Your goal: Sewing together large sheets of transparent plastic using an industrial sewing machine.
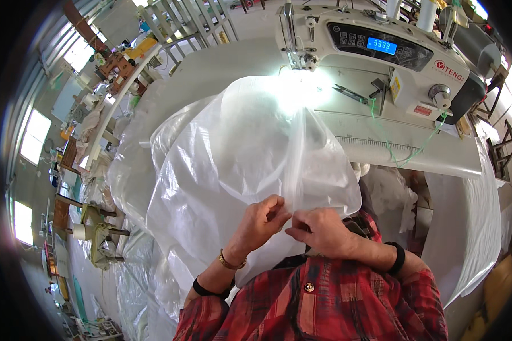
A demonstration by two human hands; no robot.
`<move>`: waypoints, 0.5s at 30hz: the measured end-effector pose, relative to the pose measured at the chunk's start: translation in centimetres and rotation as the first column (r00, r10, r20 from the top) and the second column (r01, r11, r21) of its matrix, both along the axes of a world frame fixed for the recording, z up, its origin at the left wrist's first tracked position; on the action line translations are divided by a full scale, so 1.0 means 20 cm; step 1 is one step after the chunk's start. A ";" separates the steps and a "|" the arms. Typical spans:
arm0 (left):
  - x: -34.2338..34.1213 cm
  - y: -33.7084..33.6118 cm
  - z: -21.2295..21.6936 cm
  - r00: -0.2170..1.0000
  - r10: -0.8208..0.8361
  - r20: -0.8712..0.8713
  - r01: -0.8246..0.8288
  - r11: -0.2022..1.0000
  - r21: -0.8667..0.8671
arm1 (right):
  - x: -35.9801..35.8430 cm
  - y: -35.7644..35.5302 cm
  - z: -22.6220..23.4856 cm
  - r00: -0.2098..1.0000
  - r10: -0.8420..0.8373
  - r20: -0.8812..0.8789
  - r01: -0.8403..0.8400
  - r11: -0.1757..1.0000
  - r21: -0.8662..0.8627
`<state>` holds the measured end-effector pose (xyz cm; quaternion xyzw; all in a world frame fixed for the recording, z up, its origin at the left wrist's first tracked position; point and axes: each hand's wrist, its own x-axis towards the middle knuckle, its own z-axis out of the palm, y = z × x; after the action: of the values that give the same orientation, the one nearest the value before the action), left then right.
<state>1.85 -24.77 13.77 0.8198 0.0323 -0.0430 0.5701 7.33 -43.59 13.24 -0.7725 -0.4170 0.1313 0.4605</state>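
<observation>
A large sheet of white, translucent plastic (pixel 210 165) drapes over the sewing table and hangs down in front of me. Its folded strip (pixel 293 153) runs from under the bright lamp of the sewing machine (pixel 375 45) straight toward my body. At the near end of that strip, my left hand (pixel 263 223) pinches the plastic between thumb and fingers. Right beside it, my right hand (pixel 327 232) is closed on the same edge, fingers curled inward. Glare hides the needle and presser foot.
Thread snips (pixel 351 94) and a dark metal piece (pixel 379 94) lie on the table right of the lamp, near a loose green thread (pixel 395 162). A ruler scale (pixel 375 143) runs along the table. More plastic sheeting (pixel 466 227) hangs at the right. Another sewing machine (pixel 115 69) stands far left.
</observation>
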 end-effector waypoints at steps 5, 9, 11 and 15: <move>0.00 -0.02 -0.06 0.999 0.002 0.046 0.001 0.999 -0.045 | -0.02 0.02 -0.04 0.980 0.028 0.196 -0.024 0.999 -0.025; -0.01 -0.02 -0.13 0.990 0.120 0.073 -0.109 0.984 -0.142 | -0.02 0.05 -0.05 0.965 0.173 0.199 -0.151 0.981 -0.121; 0.01 -0.02 -0.14 0.986 0.160 0.051 -0.149 0.973 -0.174 | -0.01 0.05 -0.06 0.965 0.201 0.168 -0.174 0.971 -0.166; 0.01 -0.02 -0.22 0.983 0.176 0.055 -0.160 0.962 -0.219 | 0.01 0.02 -0.07 0.956 0.228 0.185 -0.206 0.970 -0.131</move>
<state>1.95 -25.21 9.39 0.7490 0.0758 0.0326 0.6574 7.52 -43.19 11.89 -0.7554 -0.5354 0.1259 0.3561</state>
